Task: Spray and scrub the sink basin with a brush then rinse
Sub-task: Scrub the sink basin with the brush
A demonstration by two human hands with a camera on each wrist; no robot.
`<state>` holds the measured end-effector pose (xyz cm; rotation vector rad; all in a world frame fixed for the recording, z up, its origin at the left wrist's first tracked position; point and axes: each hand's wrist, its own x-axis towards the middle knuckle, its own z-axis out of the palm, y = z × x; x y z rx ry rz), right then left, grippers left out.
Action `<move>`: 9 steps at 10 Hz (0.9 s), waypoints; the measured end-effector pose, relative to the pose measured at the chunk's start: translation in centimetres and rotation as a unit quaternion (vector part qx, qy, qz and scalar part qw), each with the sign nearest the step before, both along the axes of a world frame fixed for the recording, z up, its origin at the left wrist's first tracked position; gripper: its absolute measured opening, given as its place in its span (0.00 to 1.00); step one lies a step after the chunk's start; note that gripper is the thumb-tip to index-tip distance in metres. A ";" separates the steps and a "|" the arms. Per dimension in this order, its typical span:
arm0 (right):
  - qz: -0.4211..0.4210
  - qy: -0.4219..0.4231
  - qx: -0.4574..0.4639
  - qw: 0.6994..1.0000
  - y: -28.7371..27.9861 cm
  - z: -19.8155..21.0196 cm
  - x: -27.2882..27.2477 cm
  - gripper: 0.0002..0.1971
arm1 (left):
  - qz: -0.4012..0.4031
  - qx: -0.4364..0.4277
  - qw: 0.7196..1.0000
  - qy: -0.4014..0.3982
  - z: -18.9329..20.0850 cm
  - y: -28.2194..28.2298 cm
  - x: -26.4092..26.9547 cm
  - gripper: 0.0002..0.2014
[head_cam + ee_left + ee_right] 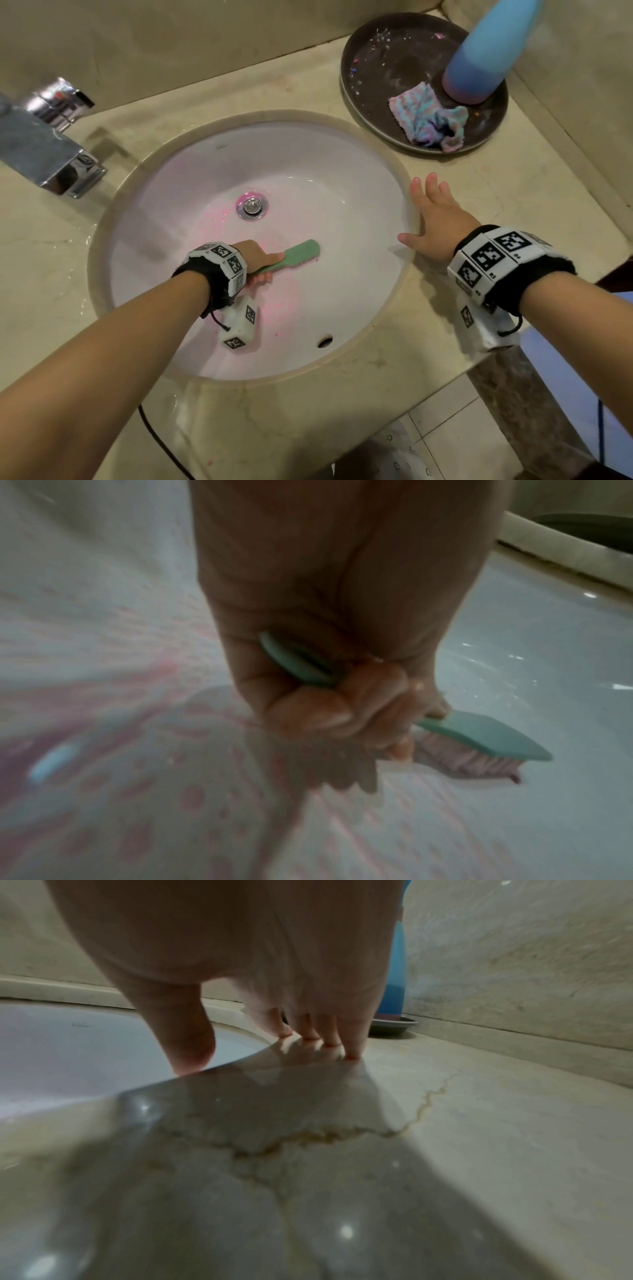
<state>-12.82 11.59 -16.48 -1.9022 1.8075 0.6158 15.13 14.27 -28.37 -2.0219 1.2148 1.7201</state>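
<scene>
A white round sink basin [325, 178] sits sunk in the marble counter, speckled with pink spray around the drain [251, 205]. My left hand [255, 258] grips the handle of a green brush [301, 251] low in the basin, bristles down on the pink-spotted porcelain. In the left wrist view my fingers [329, 715] curl round the brush [479, 734], whose pinkish bristles touch the basin [548, 647]. My right hand [433, 214] lies flat on the counter at the basin's right rim, fingers straight; its fingertips [352, 1047] press the marble [445, 1150].
A chrome faucet [44, 150] juts in from the left. At the back right a dark round tray [376, 68] carries a tall blue bottle [486, 51] and a crumpled pastel cloth [428, 120]. The counter's front edge drops to a tiled floor [445, 438].
</scene>
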 end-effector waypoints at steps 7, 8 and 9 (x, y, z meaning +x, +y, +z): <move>0.007 -0.008 -0.011 1.000 0.0 -0.1 -0.3 0.47 | -0.048 -0.012 0.998 -0.033 1.0 1.1 1.1 0.27; 0.009 -0.009 -0.014 1.000 0.1 -0.2 -0.4 0.46 | -0.011 -0.020 1.000 -0.005 0.9 0.9 -0.7 0.27; 0.009 -0.008 -0.015 1.000 0.1 -0.2 -0.4 0.46 | 0.019 -0.020 0.999 0.017 0.9 0.7 -2.6 0.26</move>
